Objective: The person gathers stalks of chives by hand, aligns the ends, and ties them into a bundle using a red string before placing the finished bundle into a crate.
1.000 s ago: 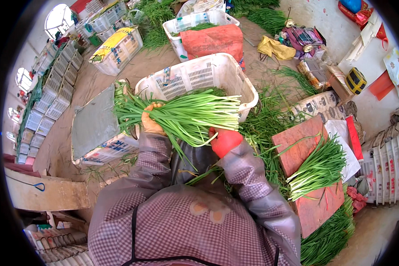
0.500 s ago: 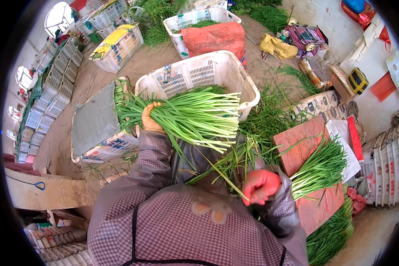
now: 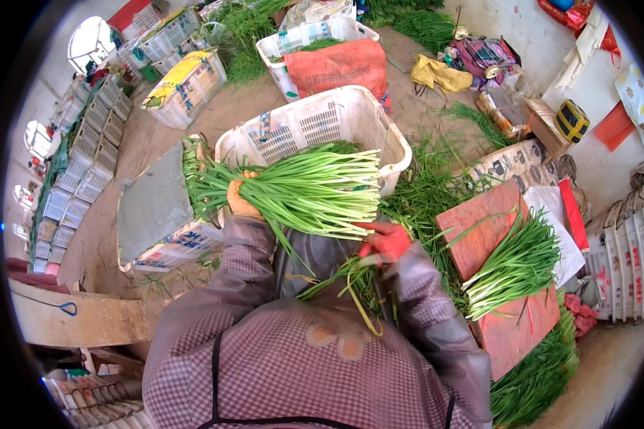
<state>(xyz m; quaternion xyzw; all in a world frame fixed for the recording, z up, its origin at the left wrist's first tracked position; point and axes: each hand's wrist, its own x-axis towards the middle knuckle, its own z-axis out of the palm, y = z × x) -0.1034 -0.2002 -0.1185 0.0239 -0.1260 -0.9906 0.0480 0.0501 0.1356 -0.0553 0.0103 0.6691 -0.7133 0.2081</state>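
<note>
My left hand (image 3: 240, 202) grips a thick bundle of green chives (image 3: 300, 189) around its middle, held level in front of my chest, white cut ends pointing right. My right hand (image 3: 386, 241), in a red glove, is under the cut ends with its fingers on the stalks; a few loose stalks (image 3: 343, 275) hang below it. Behind the bundle stands a white plastic crate (image 3: 315, 121).
A red board (image 3: 504, 336) on my right carries a small pile of chives (image 3: 515, 266). More chives cover the ground (image 3: 537, 386). A grey-topped box (image 3: 154, 207) is on my left. A second crate with an orange sack (image 3: 336, 64) stands farther back, stacked crates at far left.
My right hand dropped away to the lower right with some loose stalks, then came back up to the bundle's cut ends. The left hand kept hold of the bundle.
</note>
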